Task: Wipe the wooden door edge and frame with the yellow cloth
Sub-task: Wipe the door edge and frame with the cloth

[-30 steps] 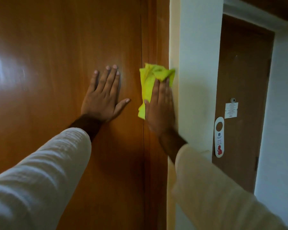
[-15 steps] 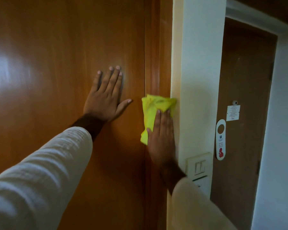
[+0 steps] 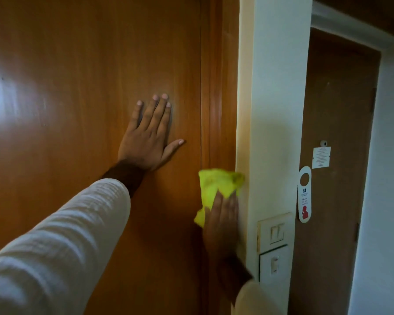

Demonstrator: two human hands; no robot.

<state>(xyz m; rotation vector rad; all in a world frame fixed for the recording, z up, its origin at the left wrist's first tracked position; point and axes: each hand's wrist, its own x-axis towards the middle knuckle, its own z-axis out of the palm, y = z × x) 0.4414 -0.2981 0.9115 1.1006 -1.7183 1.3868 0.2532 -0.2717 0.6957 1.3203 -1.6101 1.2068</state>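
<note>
A glossy brown wooden door (image 3: 77, 110) fills the left of the view, with its vertical edge seam beside the wooden frame (image 3: 218, 87). My left hand (image 3: 148, 137) lies flat on the door face, fingers spread and pointing up, holding nothing. My right hand (image 3: 223, 221) presses the yellow cloth (image 3: 216, 185) flat against the frame, low and to the right of the left hand. The cloth sticks out above and to the left of the fingers. The right hand is blurred.
A white wall pillar (image 3: 278, 110) stands right of the frame, with a switch plate (image 3: 274, 233) just right of my right hand. Farther right is a second brown door (image 3: 337, 110) with a door hanger (image 3: 304, 194) and a paper notice (image 3: 321, 157).
My right hand has slid the yellow cloth down the frame, from level with the left hand's fingers to below its wrist. The left hand has stayed flat in place.
</note>
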